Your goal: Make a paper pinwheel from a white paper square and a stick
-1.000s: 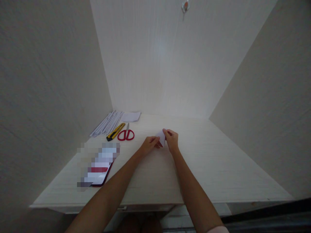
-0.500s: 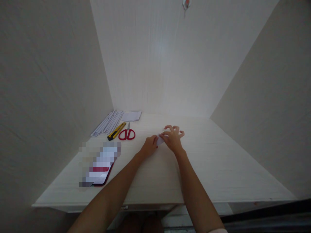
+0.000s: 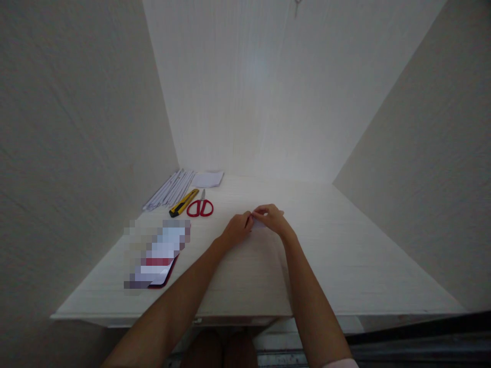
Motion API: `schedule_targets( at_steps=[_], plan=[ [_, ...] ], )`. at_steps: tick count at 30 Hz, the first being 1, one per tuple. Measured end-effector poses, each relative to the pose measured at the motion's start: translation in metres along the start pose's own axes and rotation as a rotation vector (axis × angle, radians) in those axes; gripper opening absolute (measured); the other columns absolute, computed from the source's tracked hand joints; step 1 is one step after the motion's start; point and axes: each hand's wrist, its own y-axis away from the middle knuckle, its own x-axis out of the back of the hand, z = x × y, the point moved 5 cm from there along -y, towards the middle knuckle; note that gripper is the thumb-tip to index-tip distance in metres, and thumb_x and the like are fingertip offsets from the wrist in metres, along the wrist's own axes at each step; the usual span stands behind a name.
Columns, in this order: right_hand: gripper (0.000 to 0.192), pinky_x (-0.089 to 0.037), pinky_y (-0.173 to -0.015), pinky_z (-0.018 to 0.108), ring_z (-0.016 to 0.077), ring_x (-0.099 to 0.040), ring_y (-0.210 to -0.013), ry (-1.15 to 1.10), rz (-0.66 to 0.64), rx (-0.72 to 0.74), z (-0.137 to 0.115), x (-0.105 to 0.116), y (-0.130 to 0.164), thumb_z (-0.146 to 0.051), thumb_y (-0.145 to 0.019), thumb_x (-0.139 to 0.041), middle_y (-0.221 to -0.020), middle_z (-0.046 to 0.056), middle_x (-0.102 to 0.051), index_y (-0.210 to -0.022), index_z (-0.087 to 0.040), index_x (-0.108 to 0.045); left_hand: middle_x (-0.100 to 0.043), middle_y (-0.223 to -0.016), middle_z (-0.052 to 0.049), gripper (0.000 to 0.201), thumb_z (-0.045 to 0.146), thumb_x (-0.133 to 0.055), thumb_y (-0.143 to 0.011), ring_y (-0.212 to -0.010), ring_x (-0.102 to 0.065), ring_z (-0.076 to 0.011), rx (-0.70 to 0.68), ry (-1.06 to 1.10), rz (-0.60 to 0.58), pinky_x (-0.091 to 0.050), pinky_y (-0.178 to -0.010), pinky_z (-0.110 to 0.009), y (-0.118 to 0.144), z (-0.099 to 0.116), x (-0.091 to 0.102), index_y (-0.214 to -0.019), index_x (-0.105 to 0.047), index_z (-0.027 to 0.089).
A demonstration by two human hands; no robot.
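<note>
My left hand (image 3: pixel 237 229) and my right hand (image 3: pixel 271 218) meet at the middle of a white table (image 3: pixel 337 266). Between their fingertips lies a small white piece of paper (image 3: pixel 258 223), flat on the table and mostly hidden by the fingers. Both hands pinch it, the left from the left side, the right from above and the right.
Red-handled scissors (image 3: pixel 200 206) and a yellow utility knife (image 3: pixel 184 202) lie at the back left. Behind them are a bundle of folded white strips (image 3: pixel 169 189) and a white paper square (image 3: pixel 207 179). A phone (image 3: pixel 157 260) lies at the front left. Walls close three sides.
The paper was held raised between both hands, then pressed down onto the table. My right hand's fingers were spread half a second ago and are now curled over the paper.
</note>
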Motion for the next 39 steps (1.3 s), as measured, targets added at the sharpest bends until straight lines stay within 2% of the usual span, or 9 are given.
schedule_targets(
  at_steps=[9,12,15,18,21,24,29,35,39],
  plan=[
    [0.021,-0.036,-0.065,0.028,0.0142,-0.055,-0.066,-0.068,0.027,-0.008,0.016,0.002,-0.004,-0.031,-0.071,-0.051,-0.066,0.002,-0.065,-0.069,-0.019,-0.068,-0.045,-0.042,0.003,0.036,0.033,-0.028,-0.085,-0.044,-0.045,-0.01,-0.009,0.22,-0.121,-0.035,-0.055,-0.023,-0.001,-0.003,0.001,-0.057,-0.043,0.017],
    [0.021,-0.036,-0.063,0.027,0.0141,-0.055,-0.064,-0.044,0.133,-0.092,0.034,0.014,-0.004,-0.033,-0.07,-0.052,-0.063,0.002,-0.064,-0.069,-0.019,-0.068,-0.042,-0.036,0.005,0.035,0.032,-0.028,-0.085,-0.038,-0.041,-0.0091,0.019,0.254,-0.172,-0.035,-0.053,-0.022,0.0,-0.007,0.002,-0.057,-0.043,0.017],
    [0.024,-0.037,-0.06,0.026,0.0144,-0.055,-0.062,-0.056,0.277,-0.158,0.056,0.032,-0.001,-0.035,-0.07,-0.05,-0.059,0.001,-0.063,-0.07,-0.019,-0.068,-0.038,-0.035,0.006,0.034,0.031,-0.03,-0.084,-0.036,-0.038,-0.0085,0.047,0.235,-0.123,-0.033,-0.049,-0.022,-0.001,-0.014,0.006,-0.055,-0.041,0.017],
    [0.029,-0.037,-0.058,0.026,0.0149,-0.055,-0.061,-0.08,0.308,-0.147,0.065,0.038,0.0,-0.039,-0.071,-0.048,-0.057,0.002,-0.061,-0.07,-0.018,-0.067,-0.041,-0.039,0.005,0.035,0.035,-0.028,-0.084,-0.038,-0.04,-0.0082,0.116,0.272,0.013,-0.033,-0.048,-0.021,-0.002,-0.021,0.014,-0.057,-0.042,0.017],
    [0.029,-0.037,-0.06,0.026,0.015,-0.055,-0.064,-0.071,0.254,-0.108,0.053,0.03,-0.002,-0.04,-0.072,-0.048,-0.06,0.002,-0.063,-0.071,-0.019,-0.067,-0.052,-0.052,0.002,0.035,0.039,-0.027,-0.085,-0.041,-0.044,-0.0072,0.162,0.417,0.107,-0.035,-0.047,-0.021,-0.003,-0.021,0.017,-0.068,-0.048,0.015],
    [0.025,-0.035,-0.063,0.027,0.0148,-0.055,-0.067,-0.041,0.181,-0.062,0.032,0.014,-0.004,-0.037,-0.072,-0.05,-0.066,0.003,-0.064,-0.071,-0.019,-0.067,-0.057,-0.064,-0.002,0.038,0.042,-0.028,-0.084,-0.043,-0.047,-0.007,0.193,0.578,0.075,-0.036,-0.044,-0.02,-0.004,-0.017,0.008,-0.078,-0.051,0.013],
    [0.024,-0.032,-0.062,0.025,0.0128,-0.052,-0.065,-0.036,0.102,0.024,0.011,-0.006,-0.008,-0.035,-0.075,-0.048,-0.066,0.003,-0.063,-0.072,-0.018,-0.066,-0.054,-0.05,0.002,0.038,0.045,-0.031,-0.082,-0.033,-0.04,-0.0068,0.216,0.579,-0.077,-0.029,-0.037,-0.02,-0.003,-0.011,-0.006,-0.074,-0.05,0.013],
    [0.035,-0.027,-0.059,0.024,0.0093,-0.043,-0.055,0.061,0.039,0.042,0.01,-0.009,-0.007,-0.039,-0.078,-0.045,-0.053,-0.001,-0.052,-0.056,-0.015,-0.059,-0.039,-0.036,0.007,0.031,0.041,-0.036,-0.081,-0.032,-0.037,-0.0068,0.216,0.488,-0.008,-0.027,-0.036,-0.018,-0.002,-0.013,0.001,-0.066,-0.047,0.015],
    [0.035,-0.027,-0.057,0.022,0.0083,-0.042,-0.053,0.034,0.02,0.107,0.005,-0.008,-0.005,-0.036,-0.079,-0.045,-0.05,-0.002,-0.05,-0.053,-0.014,-0.056,-0.047,-0.04,0.005,0.031,0.042,-0.036,-0.081,-0.029,-0.04,-0.007,0.267,0.663,-0.094,-0.026,-0.033,-0.018,-0.001,-0.011,-0.002,-0.068,-0.044,0.015]
  ],
)
